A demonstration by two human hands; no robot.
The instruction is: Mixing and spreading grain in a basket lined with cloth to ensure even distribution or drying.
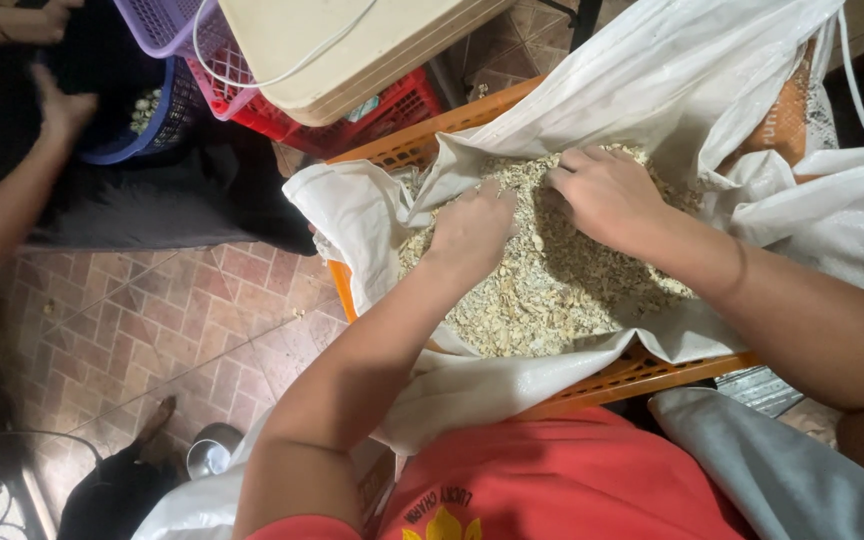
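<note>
— Red shirt (552, 480) fills the bottom edge, closest to the lens. What sits just beyond it?

— An orange crate (642, 372), lined with a white sack (512, 385) folded open over its rim. Inside the sack lies a heap of pale, flaky chopped bits (552, 290), filling the middle of the crate.

— And the hands?

— Both are down on the heap. The left hand (470, 228) presses into the near-left part of it, fingers curled and partly sunk in the flakes, so I cannot tell whether they grip anything. The right hand (607, 190) lies at the far side of the heap, knuckles up, fingers bent down into the flakes near the sack's fold; no clear hold on any one thing shows.

— Around the crate?

— Left of it, brown floor tiles (152, 330). Beyond its far-left corner, a red basket (392, 110) with a cream lidded box (352, 50) on top, and a purple basket (167, 25) beside that. Farther left, another person's hand (60, 108) touches a blue basket (142, 140). Near the crate's near-left corner, down by the shirt, stands a small metal cup (208, 456).
</note>
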